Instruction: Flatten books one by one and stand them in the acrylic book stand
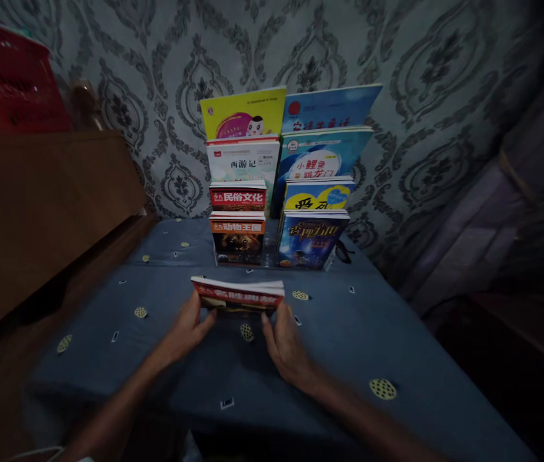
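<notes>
Between my two hands is a thin red-covered book [238,295], its white page edges turned up. My left hand [195,326] grips its left end, thumb on the front cover. On the right end, my right hand [285,340] holds it the same way. Beyond it, books stand in two stepped columns. The front left one is an orange and black book with a lion [239,240]; a dark blue book [311,239] fronts the right column. Behind these rise a white book [243,160], a yellow book [243,115] and a teal book [324,151].
A blue patterned cloth [176,378] covers the table. Dark glasses [344,251] lie right of the books. At left stands a brown wooden cabinet [45,218] with a red bag [12,77] on it. Patterned wallpaper [195,77] is behind, a pale curtain [507,212] to the right.
</notes>
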A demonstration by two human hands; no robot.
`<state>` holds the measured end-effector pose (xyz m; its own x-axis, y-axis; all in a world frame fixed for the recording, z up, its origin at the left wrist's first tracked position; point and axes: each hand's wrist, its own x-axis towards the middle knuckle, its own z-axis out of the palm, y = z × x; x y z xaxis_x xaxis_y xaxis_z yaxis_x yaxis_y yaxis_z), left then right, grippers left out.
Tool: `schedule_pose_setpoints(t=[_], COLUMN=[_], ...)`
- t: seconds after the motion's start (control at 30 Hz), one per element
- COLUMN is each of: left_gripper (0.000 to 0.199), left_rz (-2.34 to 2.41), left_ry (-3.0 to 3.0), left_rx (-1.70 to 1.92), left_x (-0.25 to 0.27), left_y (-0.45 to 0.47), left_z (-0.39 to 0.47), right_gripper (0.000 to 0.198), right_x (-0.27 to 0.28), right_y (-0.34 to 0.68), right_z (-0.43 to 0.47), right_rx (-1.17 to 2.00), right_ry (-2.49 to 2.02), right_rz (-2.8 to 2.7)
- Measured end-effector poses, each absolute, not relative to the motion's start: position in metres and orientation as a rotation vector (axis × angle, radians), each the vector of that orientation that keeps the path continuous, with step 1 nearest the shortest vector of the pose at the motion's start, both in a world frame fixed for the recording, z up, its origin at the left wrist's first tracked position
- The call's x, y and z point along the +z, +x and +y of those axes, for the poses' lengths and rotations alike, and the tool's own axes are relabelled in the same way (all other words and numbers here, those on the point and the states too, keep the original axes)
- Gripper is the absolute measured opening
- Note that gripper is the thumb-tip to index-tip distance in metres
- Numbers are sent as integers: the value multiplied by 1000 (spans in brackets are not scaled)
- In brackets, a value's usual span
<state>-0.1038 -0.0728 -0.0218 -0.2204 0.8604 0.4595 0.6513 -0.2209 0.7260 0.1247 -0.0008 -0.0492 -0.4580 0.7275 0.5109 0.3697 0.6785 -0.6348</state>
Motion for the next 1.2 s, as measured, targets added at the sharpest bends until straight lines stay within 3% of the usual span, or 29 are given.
schedule_pose_setpoints(t=[0.13, 0.4, 0.73, 1.2], left_gripper=[34, 26, 32, 5], left_rz=[1835, 1834, 1786, 1883], left_ry=[1983, 2220, 2174, 2131], left_rx=[1301, 1669, 1673, 1633], left_x=[0, 57, 31, 14], left_y=[-119, -124, -134, -141], left_z=[-56, 29, 67, 90], right_gripper=[44, 28, 25, 11], right_x=[-22, 30, 6, -10], right_y=[114, 82, 72, 71], right_z=[16, 99, 139, 165], right_rx=[659, 363, 402, 433], right_ry=[-805, -624, -660, -606], right_rz=[-2023, -1871, -1909, -1915])
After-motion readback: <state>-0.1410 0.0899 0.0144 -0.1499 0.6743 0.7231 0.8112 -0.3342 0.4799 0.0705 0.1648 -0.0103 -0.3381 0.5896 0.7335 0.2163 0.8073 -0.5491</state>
